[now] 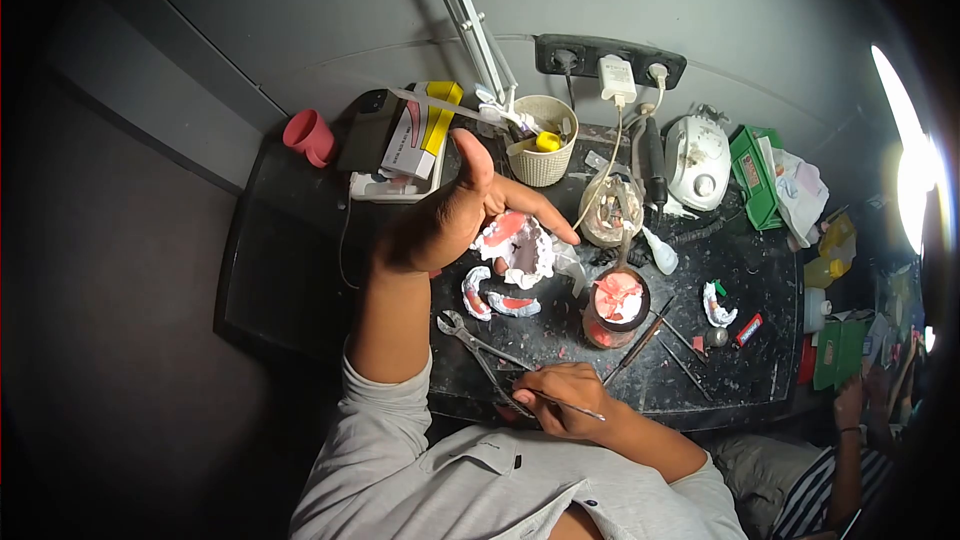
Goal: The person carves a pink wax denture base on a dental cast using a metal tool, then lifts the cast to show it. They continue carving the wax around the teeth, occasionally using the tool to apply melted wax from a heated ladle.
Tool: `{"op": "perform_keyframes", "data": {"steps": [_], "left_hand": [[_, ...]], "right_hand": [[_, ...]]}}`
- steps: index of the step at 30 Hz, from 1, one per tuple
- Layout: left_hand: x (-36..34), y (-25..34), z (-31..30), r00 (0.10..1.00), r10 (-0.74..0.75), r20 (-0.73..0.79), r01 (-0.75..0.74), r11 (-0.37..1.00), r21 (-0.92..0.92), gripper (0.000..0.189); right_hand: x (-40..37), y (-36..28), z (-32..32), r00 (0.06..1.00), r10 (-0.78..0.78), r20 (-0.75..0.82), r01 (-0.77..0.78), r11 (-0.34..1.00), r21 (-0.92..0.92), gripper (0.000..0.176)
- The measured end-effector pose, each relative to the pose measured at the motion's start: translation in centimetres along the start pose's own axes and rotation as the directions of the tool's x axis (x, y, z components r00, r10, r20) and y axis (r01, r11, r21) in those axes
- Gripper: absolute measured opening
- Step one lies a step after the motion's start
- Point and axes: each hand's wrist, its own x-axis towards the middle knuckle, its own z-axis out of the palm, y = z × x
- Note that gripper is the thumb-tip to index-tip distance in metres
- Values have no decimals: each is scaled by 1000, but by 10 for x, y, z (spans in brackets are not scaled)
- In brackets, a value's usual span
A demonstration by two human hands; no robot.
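Observation:
My left hand (pixel 462 208) is closed round a white dental cast (pixel 541 258) with pink wax on it, the thumb raised and the index finger stretched across its far side. Low over the table's front edge, my right hand (pixel 568 398) grips a thin metal wax carver (pixel 582 410), its tip pointing right. Two smaller cast pieces with pink wax, a curved one (pixel 476 294) and a flatter one (pixel 514 306), lie below the left hand. Beside my right hand rests a plier-like metal tool (pixel 478 342). A round pot (pixel 618 302) holding pink and white scraps stands to the right.
Behind are a glass jar (pixel 611 212), a cream basket (pixel 546 162), a white control unit (pixel 697 162) and a pink cup (pixel 310 137). A white dropper bottle (pixel 660 252) and another cast (pixel 718 306) lie right. A lamp arm (pixel 470 20) rises behind; another person's arm (pixel 848 440) shows far right.

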Motion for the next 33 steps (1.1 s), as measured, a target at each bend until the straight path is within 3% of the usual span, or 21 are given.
{"op": "perform_keyframes", "data": {"steps": [16,33], "left_hand": [[-1,-1,1,1000,-20,16,21,997,-76,138],[-1,-1,-1,1000,-9,19,9,1000,-15,140]], "right_hand": [[3,-3,-1,1000,13,-1,-13,1000,18,16],[1,-2,0,1000,19,4,-19,1000,3,15]]}}
